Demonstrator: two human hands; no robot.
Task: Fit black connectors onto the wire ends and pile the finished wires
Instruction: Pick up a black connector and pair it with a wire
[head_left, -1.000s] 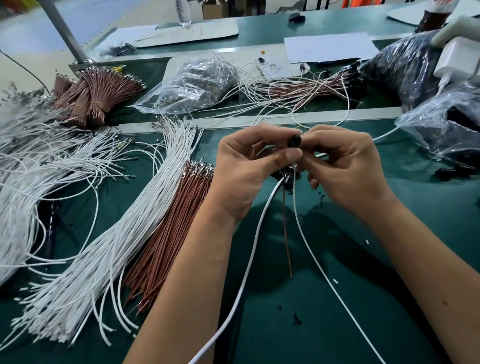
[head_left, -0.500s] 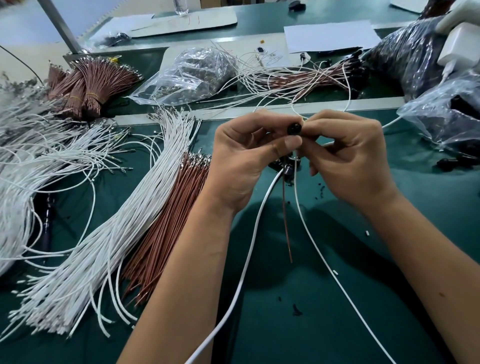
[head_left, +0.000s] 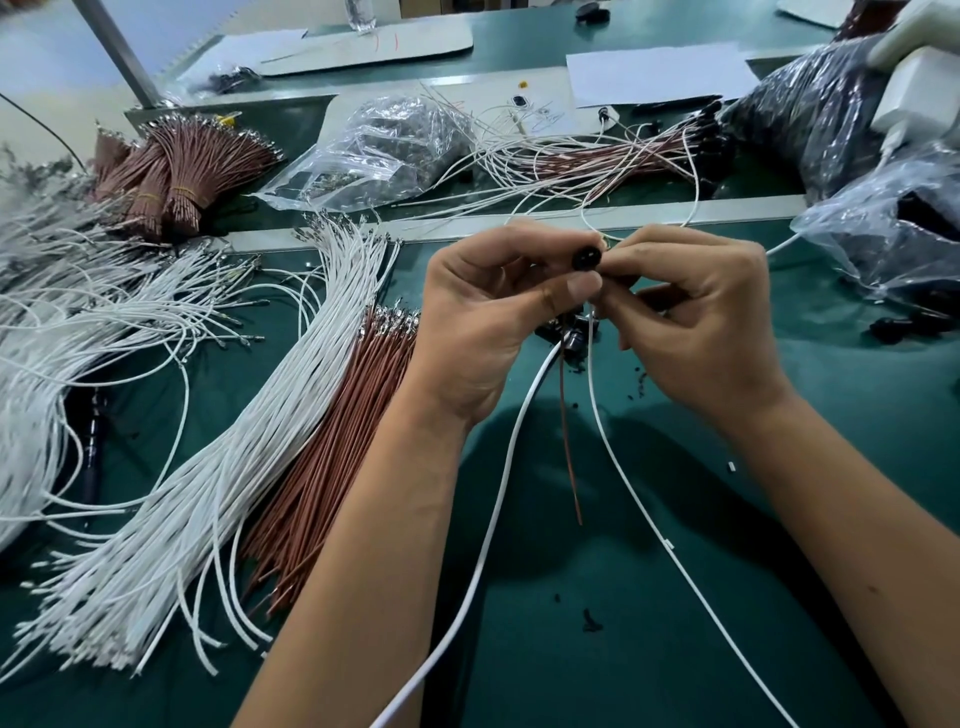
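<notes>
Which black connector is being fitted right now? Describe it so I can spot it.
Look at the middle of the green table, where the left hand and right hand meet. Pinched between their fingertips is a small round black connector; unlike the loose black ones lying at right, it is held up.

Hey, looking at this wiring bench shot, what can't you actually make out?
Head view only:
- Wire ends entering the small round black connector: hidden by the left hand and right hand.
- Contents of the crinkled clear plastic bag: obscured by glare.
- Loose white wire heap: blurred, cut off by the left edge.
</notes>
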